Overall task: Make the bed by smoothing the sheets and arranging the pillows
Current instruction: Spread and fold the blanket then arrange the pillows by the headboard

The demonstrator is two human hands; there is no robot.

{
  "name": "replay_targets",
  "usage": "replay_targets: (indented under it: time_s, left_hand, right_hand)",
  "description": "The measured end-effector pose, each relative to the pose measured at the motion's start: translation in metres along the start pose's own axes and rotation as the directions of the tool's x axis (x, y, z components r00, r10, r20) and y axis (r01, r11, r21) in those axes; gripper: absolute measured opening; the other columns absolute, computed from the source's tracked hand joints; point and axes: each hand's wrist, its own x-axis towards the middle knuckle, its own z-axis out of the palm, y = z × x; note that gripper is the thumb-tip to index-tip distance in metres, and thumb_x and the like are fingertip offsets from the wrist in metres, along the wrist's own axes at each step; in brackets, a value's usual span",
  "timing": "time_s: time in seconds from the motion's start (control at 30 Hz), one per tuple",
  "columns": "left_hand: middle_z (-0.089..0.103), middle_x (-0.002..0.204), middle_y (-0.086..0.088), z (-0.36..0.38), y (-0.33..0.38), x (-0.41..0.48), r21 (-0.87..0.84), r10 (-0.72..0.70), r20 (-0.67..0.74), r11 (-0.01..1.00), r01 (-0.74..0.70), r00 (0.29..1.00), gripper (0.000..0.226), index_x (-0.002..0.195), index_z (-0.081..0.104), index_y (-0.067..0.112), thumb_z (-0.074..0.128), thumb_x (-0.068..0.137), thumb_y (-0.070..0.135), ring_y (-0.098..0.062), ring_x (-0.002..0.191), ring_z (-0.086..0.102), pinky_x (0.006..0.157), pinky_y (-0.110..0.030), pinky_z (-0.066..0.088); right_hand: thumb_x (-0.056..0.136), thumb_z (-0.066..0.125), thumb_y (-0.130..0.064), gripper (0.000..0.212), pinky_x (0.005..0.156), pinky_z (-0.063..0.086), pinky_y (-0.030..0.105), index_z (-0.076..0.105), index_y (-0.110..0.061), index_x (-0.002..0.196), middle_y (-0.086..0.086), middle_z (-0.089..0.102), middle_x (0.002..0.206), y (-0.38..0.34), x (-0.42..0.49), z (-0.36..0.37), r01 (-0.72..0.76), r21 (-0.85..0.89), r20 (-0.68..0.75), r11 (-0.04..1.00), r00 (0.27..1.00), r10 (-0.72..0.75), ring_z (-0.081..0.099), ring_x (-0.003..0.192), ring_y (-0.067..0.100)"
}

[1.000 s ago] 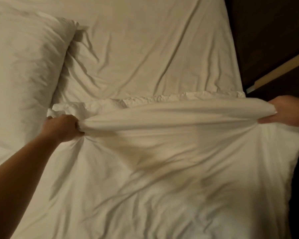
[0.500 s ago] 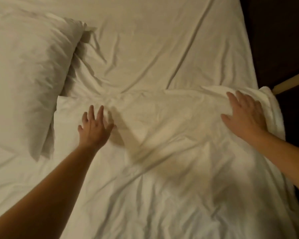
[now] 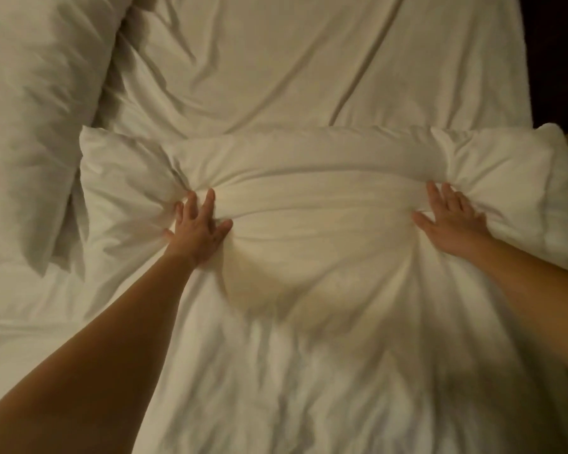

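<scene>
We press left hand [image 3: 197,231], right hand [image 3: 453,224] flat, fingers spread, on duvet [image 3: 309,290] | sheet [image 3: 276,77] creased | pillow [image 3: 36,109] unarranged | midway, we judge

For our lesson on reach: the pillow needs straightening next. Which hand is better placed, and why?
Probably left. The left hand presses the duvet close beside the pillow; the right hand presses its far end, across the whole fold.

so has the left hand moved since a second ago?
Yes: the left hand has shifted right, away from the pillow, and now presses flat on the duvet.
</scene>
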Motion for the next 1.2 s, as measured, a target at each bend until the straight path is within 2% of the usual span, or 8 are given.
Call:
replay_targets:
  time_s: [0.13,0.27,0.43,0.53,0.63,0.87,1.03,1.2]
  left_hand:
    - [-0.001,0.171,0.000,-0.008,0.003,-0.004,-0.014,0.019,-0.026,1.000,-0.019,0.999,0.079,0.161,0.007,0.045,0.047,0.097,0.067,-0.034,0.157,-0.005,0.116,-0.074,0.015]
    - [0.012,0.169,-0.008,-0.012,0.003,-0.040,-0.044,0.056,-0.228,0.997,-0.067,0.972,0.068,0.160,0.020,0.041,0.043,0.100,0.064,-0.035,0.156,0.008,0.119,-0.069,0.018]
    - [0.003,0.172,-0.009,0.012,0.014,-0.121,0.074,0.206,-0.325,0.978,-0.193,0.923,0.062,0.163,0.008,0.038,0.029,0.108,0.054,-0.034,0.157,0.006,0.126,-0.054,0.013]
    - [-0.003,0.173,-0.002,0.048,0.010,-0.160,0.131,0.243,-0.253,0.968,-0.216,0.937,0.062,0.162,-0.003,0.042,0.019,0.108,0.059,-0.027,0.159,0.001,0.127,-0.050,0.009]
    - [-0.003,0.173,0.002,0.079,-0.012,-0.174,0.184,0.153,-0.167,0.975,-0.122,0.974,0.067,0.162,-0.005,0.043,0.013,0.103,0.068,-0.024,0.159,0.002,0.127,-0.052,0.010]
    - [-0.004,0.173,0.004,0.076,0.007,-0.168,0.160,0.021,-0.054,0.987,-0.012,0.998,0.071,0.162,0.002,0.043,0.024,0.101,0.069,-0.025,0.159,0.001,0.124,-0.058,0.008]
    - [0.002,0.173,-0.002,0.081,0.009,-0.202,0.166,-0.017,-0.071,0.986,0.029,0.997,0.072,0.163,0.007,0.036,0.023,0.101,0.069,-0.031,0.158,0.007,0.123,-0.059,0.011]
    - [0.029,0.161,-0.018,0.095,0.027,-0.219,0.199,0.059,-0.195,0.980,-0.019,0.979,0.069,0.158,0.026,0.015,0.032,0.104,0.057,-0.042,0.146,0.028,0.117,-0.062,0.025]
  right_hand:
    - [0.098,0.028,-0.069,0.075,0.119,0.015,0.062,-0.001,-0.040,0.160,-0.006,-0.003,0.170,0.001,-0.007,-0.005,0.013,-0.011,-0.076,1.000,0.997,-0.014,0.005,0.156,0.024]
    - [0.100,0.026,-0.061,0.071,0.122,0.016,0.055,0.008,-0.032,0.161,0.004,0.010,0.170,0.001,-0.051,0.003,0.045,0.020,-0.292,0.999,0.956,-0.037,0.013,0.153,0.033]
    - [0.098,0.028,-0.058,0.071,0.120,0.021,0.051,0.014,-0.030,0.161,0.005,0.017,0.168,0.003,-0.136,0.044,0.107,0.028,-0.459,0.994,0.884,-0.083,0.021,0.150,0.032]
    - [0.099,0.028,-0.057,0.068,0.118,0.027,0.052,0.019,-0.029,0.161,0.006,0.023,0.166,0.017,-0.173,0.085,0.090,-0.014,-0.439,0.996,0.894,-0.087,0.026,0.149,0.033]
    - [0.100,0.020,-0.059,0.069,0.118,0.028,0.053,0.018,-0.029,0.161,0.007,0.025,0.166,0.045,-0.191,0.122,0.019,-0.045,-0.374,0.999,0.927,-0.035,0.029,0.149,0.032]
    - [0.103,0.015,-0.058,0.064,0.123,0.014,0.049,0.009,-0.033,0.162,-0.001,0.016,0.169,0.094,-0.222,0.148,-0.133,0.003,-0.311,0.991,0.942,0.128,0.017,0.154,0.025]
    - [0.102,0.023,-0.057,0.066,0.123,0.017,0.049,0.013,-0.030,0.162,0.000,0.017,0.169,0.145,-0.279,0.178,-0.237,0.083,-0.266,0.968,0.931,0.250,0.019,0.153,0.029]
    - [0.098,0.025,-0.054,0.068,0.114,0.033,0.052,0.038,-0.019,0.154,0.011,0.041,0.157,0.175,-0.312,0.189,-0.245,0.133,-0.285,0.960,0.918,0.274,0.038,0.140,0.038]
